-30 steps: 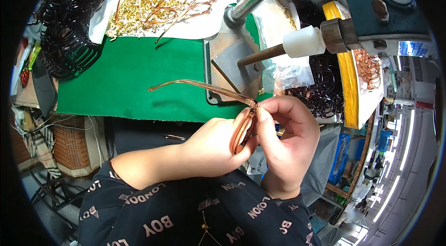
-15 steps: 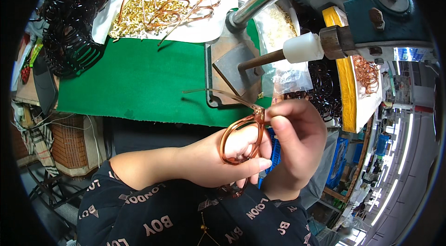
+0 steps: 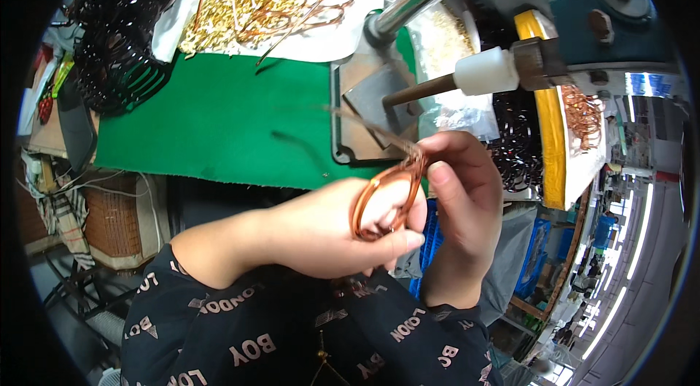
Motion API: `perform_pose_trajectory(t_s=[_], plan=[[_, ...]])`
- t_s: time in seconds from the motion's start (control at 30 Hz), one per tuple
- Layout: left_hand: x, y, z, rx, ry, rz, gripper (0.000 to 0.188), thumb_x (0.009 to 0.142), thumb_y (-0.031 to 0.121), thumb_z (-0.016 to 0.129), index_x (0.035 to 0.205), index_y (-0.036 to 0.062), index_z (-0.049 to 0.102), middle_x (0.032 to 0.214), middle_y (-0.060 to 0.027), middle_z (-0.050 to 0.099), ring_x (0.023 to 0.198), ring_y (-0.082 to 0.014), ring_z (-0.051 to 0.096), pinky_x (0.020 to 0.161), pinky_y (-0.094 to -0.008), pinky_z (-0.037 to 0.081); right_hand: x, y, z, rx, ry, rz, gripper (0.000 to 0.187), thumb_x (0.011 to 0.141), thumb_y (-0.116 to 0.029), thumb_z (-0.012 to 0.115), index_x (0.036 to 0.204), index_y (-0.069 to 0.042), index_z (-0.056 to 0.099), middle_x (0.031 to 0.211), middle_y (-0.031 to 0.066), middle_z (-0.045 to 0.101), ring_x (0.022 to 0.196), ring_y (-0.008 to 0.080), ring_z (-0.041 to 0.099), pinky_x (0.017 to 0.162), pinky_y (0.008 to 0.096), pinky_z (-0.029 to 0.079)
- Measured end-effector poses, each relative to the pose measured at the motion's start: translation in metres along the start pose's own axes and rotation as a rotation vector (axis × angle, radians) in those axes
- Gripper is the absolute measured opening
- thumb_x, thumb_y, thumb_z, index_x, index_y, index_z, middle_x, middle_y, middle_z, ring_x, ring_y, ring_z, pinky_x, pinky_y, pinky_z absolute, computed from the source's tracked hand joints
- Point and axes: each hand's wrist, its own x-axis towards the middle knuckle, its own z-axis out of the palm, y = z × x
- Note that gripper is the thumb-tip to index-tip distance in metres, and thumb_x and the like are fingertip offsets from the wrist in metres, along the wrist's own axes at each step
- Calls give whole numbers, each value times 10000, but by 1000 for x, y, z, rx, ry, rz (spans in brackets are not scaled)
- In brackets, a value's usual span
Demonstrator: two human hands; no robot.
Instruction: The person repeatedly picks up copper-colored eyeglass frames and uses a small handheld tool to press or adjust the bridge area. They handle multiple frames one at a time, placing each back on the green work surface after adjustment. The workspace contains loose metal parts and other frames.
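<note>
A brown translucent eyeglass frame (image 3: 359, 209) is held in front of my body, just off the table's near edge. My left hand (image 3: 364, 222) is closed round its rim, with the thumb over the lower part. My right hand (image 3: 467, 182) pinches the frame's upper corner, where a thin temple arm joins and sticks out to the upper left, blurred by motion. Whatever small part may be between the right fingertips is hidden. Beyond the hands stands a bench press with a metal rod (image 3: 419, 89) over a square steel plate (image 3: 375, 105).
A green mat (image 3: 219, 120) covers the table. At the back, gold-coloured small metal parts (image 3: 226, 18) lie on white sheeting beside several brown frames (image 3: 306, 10). Black frames (image 3: 109, 65) pile up at left. A yellow-edged box (image 3: 550, 123) and a clear plastic bag (image 3: 459, 120) stand right.
Both hands have moved slightly up with the frame still between them. The temple arm has swung upward and is now blurred. The whole view has shifted a little.
</note>
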Motion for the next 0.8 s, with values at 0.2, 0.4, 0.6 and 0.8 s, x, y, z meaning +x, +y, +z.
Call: perform_pose_trajectory(t_s=[0.2, 0.4, 0.6, 0.8], plan=[[-56, 36, -17, 175, 571, 197, 169, 746, -4, 550, 879, -15, 447, 609, -58, 556, 462, -93, 559, 379, -148, 393, -11, 34, -23, -282, 124, 78, 132, 820, 7, 593, 950, 20, 575, 878, 44, 607, 810, 105, 576, 748, 222, 449], [-68, 36, -22, 224, 744, 269, 185, 753, 34, 522, 887, -28, 410, 569, -77, 549, 428, -95, 545, 347, -132, 365, -9, 70, 10, -694, -29, 85, 68, 784, -46, 624, 845, -24, 602, 761, 83, 599, 670, 169, 594, 615, 261, 465], [-63, 29, -18, 170, 655, 147, 154, 740, -31, 520, 875, -7, 450, 636, -40, 549, 504, -93, 586, 413, -139, 415, -2, 97, 23, -1149, -127, -310, 79, 774, -69, 602, 837, -49, 558, 727, 129, 568, 644, 288, 584, 566, 358, 471], [-54, 30, -17, 179, 560, 62, 148, 735, -45, 536, 859, -10, 465, 645, -39, 542, 536, -98, 592, 430, -150, 427, -4, 96, 23, -1301, -198, -324, 125, 715, -48, 570, 779, -53, 463, 669, 110, 487, 612, 264, 553, 535, 371, 461]])
